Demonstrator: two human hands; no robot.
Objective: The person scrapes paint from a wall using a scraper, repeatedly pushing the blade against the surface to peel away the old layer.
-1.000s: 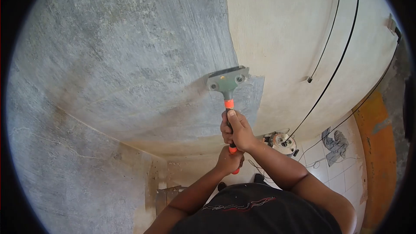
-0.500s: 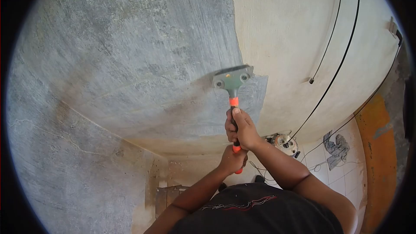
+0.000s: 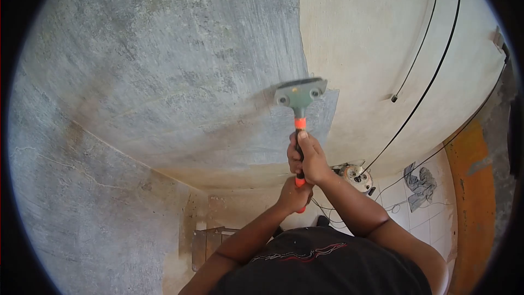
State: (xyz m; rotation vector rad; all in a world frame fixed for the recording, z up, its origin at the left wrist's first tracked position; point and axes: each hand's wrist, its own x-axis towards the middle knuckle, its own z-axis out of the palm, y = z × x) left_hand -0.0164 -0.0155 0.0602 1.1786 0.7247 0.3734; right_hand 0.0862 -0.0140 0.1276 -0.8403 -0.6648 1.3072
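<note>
Both hands grip a long-handled wall scraper (image 3: 299,97) with a green-grey head and a black and orange handle. My right hand (image 3: 312,158) is wrapped round the upper handle, its thumb along the shaft. Lower down, my left hand (image 3: 295,194) closes round the handle's end, just below the right one. The blade overlaps the wall at the border between the bare grey surface (image 3: 191,65) and the cream coating (image 3: 360,38). A ragged edge of coating runs upward from the blade.
Black cables (image 3: 431,82) hang down the wall at right. Behind my right forearm sits a round, dusty machine (image 3: 357,177) on the tiled floor. A grey cloth (image 3: 420,186) lies near an orange panel (image 3: 475,186). Brown wooden furniture (image 3: 206,246) stands at lower left.
The scraper head and both hands have shifted slightly up and to the right in view. Both hands keep their grip on the handle.
</note>
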